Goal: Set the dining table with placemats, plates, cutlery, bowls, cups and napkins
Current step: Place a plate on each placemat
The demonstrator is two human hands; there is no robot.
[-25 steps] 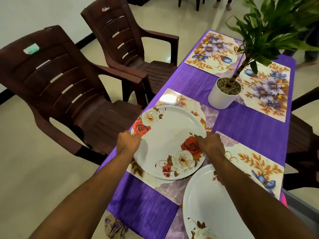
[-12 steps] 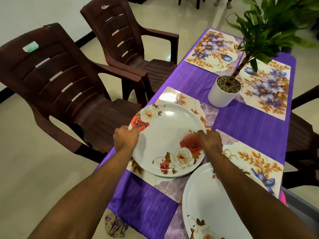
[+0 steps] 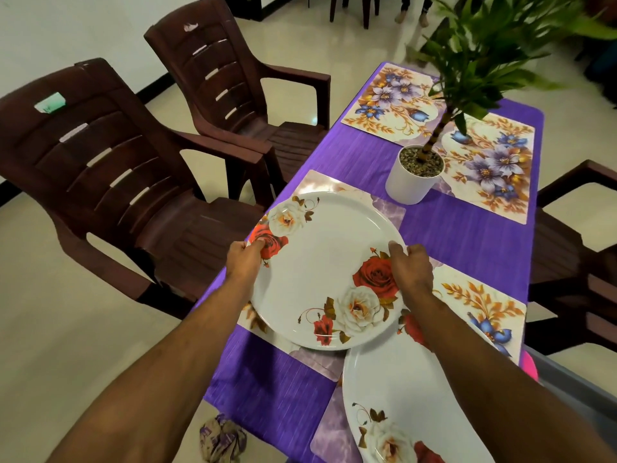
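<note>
Both hands, the left hand and right hand, grip opposite rims of the round white rose-printed plate, now raised slightly off the floral placemat at frame centre, suggesting repositioning rather than release.

Beyond our fingertips the purple cloth lies free; only the plant pot stands further ahead.

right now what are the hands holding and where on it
Both hands hold one rose-patterned plate by its rim: the left hand grips the left edge, thumb on a red rose, and the right hand grips the right edge.
</note>
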